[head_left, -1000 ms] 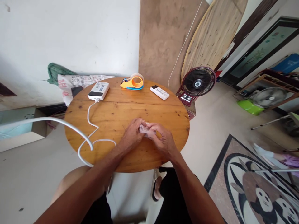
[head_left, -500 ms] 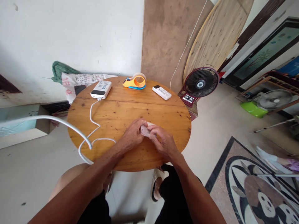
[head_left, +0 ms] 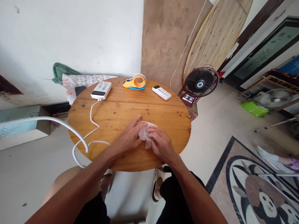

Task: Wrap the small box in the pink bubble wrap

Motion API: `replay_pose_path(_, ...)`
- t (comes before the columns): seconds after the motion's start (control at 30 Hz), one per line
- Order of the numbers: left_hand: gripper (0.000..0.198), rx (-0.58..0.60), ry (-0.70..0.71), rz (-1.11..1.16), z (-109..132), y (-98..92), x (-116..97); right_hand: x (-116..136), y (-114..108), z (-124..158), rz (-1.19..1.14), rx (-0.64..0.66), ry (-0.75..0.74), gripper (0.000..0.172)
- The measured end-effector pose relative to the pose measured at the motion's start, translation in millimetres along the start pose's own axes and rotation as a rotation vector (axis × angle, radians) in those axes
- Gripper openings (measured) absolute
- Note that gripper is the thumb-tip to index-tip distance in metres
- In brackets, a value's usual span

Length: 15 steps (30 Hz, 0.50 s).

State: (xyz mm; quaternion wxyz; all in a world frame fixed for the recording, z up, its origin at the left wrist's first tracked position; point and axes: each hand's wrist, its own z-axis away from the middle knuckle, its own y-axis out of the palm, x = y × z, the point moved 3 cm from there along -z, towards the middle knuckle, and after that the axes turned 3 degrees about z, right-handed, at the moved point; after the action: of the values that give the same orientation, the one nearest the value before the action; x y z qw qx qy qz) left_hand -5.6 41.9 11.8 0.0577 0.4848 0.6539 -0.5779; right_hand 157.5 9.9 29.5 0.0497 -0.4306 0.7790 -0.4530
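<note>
A small whitish bundle in translucent plastic wrap [head_left: 143, 133] lies on the round wooden table [head_left: 116, 115], between my two hands. A short strip of clear tape [head_left: 148, 143] sticks out from its near side. My left hand [head_left: 130, 133] holds the bundle's left side, with one finger stretched forward past it. The fingers of my right hand [head_left: 162, 141] are bent over the right side, pressing on the wrap and close to the tape strip. What is inside the wrap cannot be made out.
Toward the back of the table are a white power bank [head_left: 101, 89] with a white cable [head_left: 90, 112], an orange tape dispenser [head_left: 134, 82] and a smaller white power bank [head_left: 161, 92]. A dark red fan [head_left: 200, 84] stands beyond the right edge.
The bundle has been lowered and turned so more of its wrap shows, and the tape strip now hangs toward me. My left fingers have straightened; my right hand has shifted slightly nearer me.
</note>
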Motion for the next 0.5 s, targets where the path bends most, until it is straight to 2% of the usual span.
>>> replay_pose_path(0.2,0.042,-0.071,0.042,-0.110,-5,9.9,3,0,2,1,0.030,-0.010,-0.025,0.025)
replay_pose_path(0.33,0.045,-0.055,0.107,-0.032,-8,11.2,1,-2,3,3,0.015,-0.031,-0.028,0.027)
replay_pose_path(0.5,0.036,-0.068,0.102,0.098,-11,10.0,-1,-3,3,4,-0.039,-0.030,-0.012,0.027)
